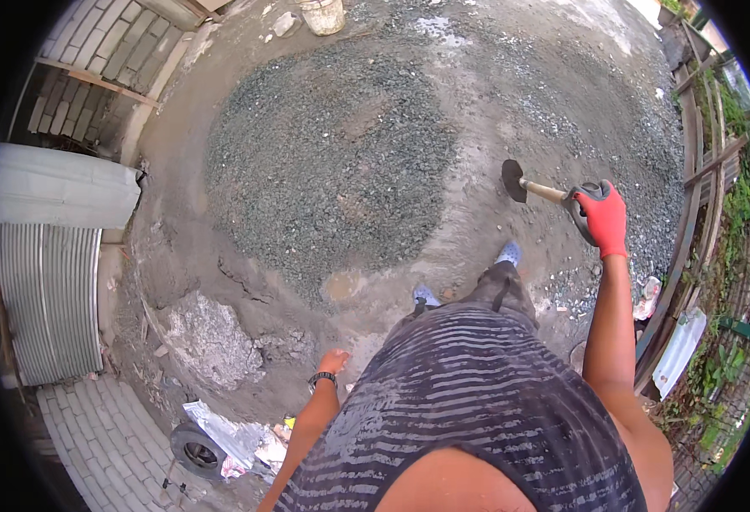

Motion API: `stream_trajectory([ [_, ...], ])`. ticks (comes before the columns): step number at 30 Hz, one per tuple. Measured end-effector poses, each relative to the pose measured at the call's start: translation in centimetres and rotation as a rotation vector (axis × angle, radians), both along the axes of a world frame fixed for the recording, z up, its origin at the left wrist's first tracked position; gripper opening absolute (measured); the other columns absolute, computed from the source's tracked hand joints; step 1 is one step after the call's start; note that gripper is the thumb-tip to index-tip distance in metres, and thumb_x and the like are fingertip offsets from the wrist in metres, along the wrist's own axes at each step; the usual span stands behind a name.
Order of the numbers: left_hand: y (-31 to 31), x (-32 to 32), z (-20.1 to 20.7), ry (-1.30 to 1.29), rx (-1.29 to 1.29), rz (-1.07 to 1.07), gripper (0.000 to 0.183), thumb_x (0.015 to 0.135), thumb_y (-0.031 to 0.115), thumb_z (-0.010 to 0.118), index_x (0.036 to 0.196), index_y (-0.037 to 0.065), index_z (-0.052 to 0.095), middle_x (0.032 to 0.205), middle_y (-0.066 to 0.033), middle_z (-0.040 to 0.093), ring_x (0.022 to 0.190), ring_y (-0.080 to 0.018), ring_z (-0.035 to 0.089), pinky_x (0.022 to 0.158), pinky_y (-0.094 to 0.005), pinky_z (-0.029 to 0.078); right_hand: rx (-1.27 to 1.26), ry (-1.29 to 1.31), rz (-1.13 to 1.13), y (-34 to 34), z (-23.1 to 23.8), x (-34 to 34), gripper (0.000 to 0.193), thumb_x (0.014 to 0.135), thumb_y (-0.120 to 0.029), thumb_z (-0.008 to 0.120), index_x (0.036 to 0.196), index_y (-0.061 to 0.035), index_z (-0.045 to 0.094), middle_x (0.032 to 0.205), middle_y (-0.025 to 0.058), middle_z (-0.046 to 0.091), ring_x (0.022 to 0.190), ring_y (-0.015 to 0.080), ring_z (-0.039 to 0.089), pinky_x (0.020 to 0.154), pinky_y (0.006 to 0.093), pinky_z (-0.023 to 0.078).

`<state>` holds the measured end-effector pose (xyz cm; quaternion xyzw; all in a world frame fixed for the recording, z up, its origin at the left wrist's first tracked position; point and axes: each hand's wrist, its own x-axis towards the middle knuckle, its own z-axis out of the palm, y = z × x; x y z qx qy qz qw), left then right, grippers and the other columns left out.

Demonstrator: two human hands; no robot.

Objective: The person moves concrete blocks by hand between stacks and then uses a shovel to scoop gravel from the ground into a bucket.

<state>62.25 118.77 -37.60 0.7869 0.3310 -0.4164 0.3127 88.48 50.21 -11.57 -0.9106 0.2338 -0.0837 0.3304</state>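
My right hand (603,220), in a red and grey glove, is closed around the dark grip of a shovel (544,190). Its pale wooden shaft points left and away from me, ending in a dark blade (514,181) over the grey ground to the right of the gravel. My left hand (334,362) is bare and hangs low at my left side, a dark watch (323,378) on its wrist. Nothing shows in it; its fingers are only partly visible and look loosely apart. A wide patch of grey gravel (332,154) spreads ahead of me.
A pale heap (213,341) of fine material lies left of me, with a tyre (197,450) and sheet scraps nearer. Concrete blocks (106,444) and corrugated metal (50,299) line the left side. A bucket (323,15) stands far off; a wooden fence (691,171) runs along the right.
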Motion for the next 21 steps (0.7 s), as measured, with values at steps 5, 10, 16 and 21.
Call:
stream_trajectory([
  [5, -5.0, 10.6, 2.4, -0.188, -0.066, 0.124, 0.03, 0.09, 0.028, 0.071, 0.107, 0.004, 0.072, 0.086, -0.0036, 0.072, 0.071, -0.0132, 0.065, 0.065, -0.03, 0.054, 0.076, 0.02, -0.025, -6.3, -0.2, 0.7, 0.037, 0.078, -0.031, 0.08, 0.094, 0.0001, 0.068, 0.086, 0.0171, 0.073, 0.08, 0.0301, 0.072, 0.073, 0.0388, 0.054],
  [10, -15.7, 23.7, 4.5, -0.465, -0.146, 0.041, 0.038, 0.092, 0.032, 0.072, 0.116, 0.002, 0.069, 0.099, -0.0069, 0.073, 0.079, -0.0136, 0.067, 0.074, -0.0312, 0.056, 0.117, 0.079, -0.001, -13.9, 0.2, 3.2, 0.034, 0.077, -0.03, 0.08, 0.093, 0.0003, 0.072, 0.088, 0.0172, 0.074, 0.081, 0.0304, 0.072, 0.074, 0.0386, 0.054],
  [16, -30.1, 34.4, 7.7, -0.514, -0.165, -0.221, 0.045, 0.092, 0.035, 0.073, 0.121, 0.002, 0.068, 0.11, -0.0139, 0.075, 0.102, -0.0227, 0.071, 0.092, -0.0365, 0.053, 0.243, 0.128, 0.034, -19.1, 2.0, 6.4, 0.036, 0.076, -0.031, 0.08, 0.093, 0.0003, 0.074, 0.085, 0.0168, 0.075, 0.077, 0.0288, 0.072, 0.072, 0.0385, 0.054],
  [21, -38.5, 38.9, 9.0, -0.487, -0.229, -0.355, 0.05, 0.091, 0.042, 0.073, 0.124, 0.004, 0.067, 0.119, -0.0165, 0.073, 0.112, -0.028, 0.069, 0.098, -0.0393, 0.051, 0.265, 0.075, 0.047, -23.5, 0.8, 7.4, 0.03, 0.078, -0.026, 0.081, 0.092, -0.0005, 0.074, 0.082, 0.0126, 0.074, 0.07, 0.0219, 0.07, 0.067, 0.0361, 0.054],
])
